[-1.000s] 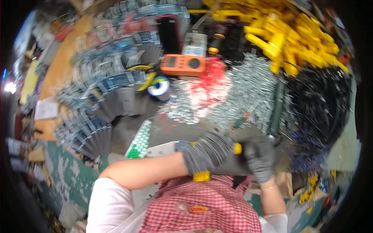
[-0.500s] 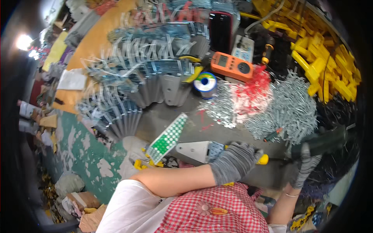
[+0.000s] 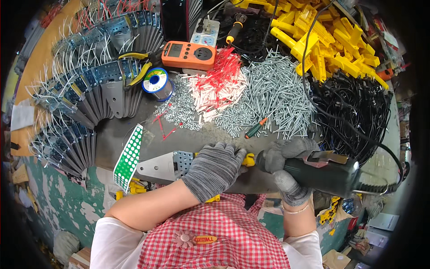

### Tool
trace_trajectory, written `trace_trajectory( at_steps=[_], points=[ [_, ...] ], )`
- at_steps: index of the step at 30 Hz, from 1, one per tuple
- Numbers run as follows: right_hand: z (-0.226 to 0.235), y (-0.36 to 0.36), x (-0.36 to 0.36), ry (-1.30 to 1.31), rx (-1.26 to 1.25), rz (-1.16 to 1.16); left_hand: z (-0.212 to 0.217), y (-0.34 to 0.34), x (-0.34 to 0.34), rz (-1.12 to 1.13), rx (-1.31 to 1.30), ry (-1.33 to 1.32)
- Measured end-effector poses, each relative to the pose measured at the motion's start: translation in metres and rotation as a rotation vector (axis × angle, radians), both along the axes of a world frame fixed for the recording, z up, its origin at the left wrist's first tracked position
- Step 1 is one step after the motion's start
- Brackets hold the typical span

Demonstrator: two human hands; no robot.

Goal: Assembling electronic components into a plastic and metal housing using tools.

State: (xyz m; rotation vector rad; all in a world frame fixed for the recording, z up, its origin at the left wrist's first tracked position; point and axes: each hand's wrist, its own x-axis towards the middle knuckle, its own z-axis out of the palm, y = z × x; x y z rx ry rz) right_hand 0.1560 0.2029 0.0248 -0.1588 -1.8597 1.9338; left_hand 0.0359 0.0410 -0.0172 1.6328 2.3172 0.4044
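My left hand [image 3: 215, 168], in a grey striped glove, is closed around a yellow plastic handle [image 3: 249, 159]. From that handle a grey metal plate [image 3: 156, 167] and a perforated metal piece [image 3: 182, 163] stick out to the left. My right hand [image 3: 286, 168], gloved too, grips a corded dark green electric screwdriver [image 3: 327, 172], held nearly level. Its front end points at the right end of the yellow handle; whether they touch is hidden by my fingers. Beside the plate stands a green sheet with white dots [image 3: 129, 159].
Behind my hands lie piles of screws [image 3: 277, 96], nuts [image 3: 181, 105], and red-and-white parts [image 3: 219, 85]. A small screwdriver [image 3: 256, 128], a solder spool [image 3: 157, 84] and an orange meter [image 3: 188, 54] are nearby. Fanned metal plates [image 3: 118, 96], yellow handles [image 3: 322, 40] and black cables [image 3: 354, 116] surround them.
My right hand has brought the electric screwdriver leftward from the right side to the end of the yellow handle. My left hand keeps its grip. The whole view has shifted.
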Motion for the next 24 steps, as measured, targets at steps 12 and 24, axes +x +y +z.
trace_trajectory(
  at_steps=[12,24],
  points=[
    [-0.012,-0.004,-0.014,-0.138,0.298,0.09,-0.002,0.002,0.001,0.019,0.023,-0.005],
    [0.03,-0.011,-0.007,-0.202,0.434,0.12,0.003,0.004,-0.003,-0.022,-0.099,-0.058]
  ],
)
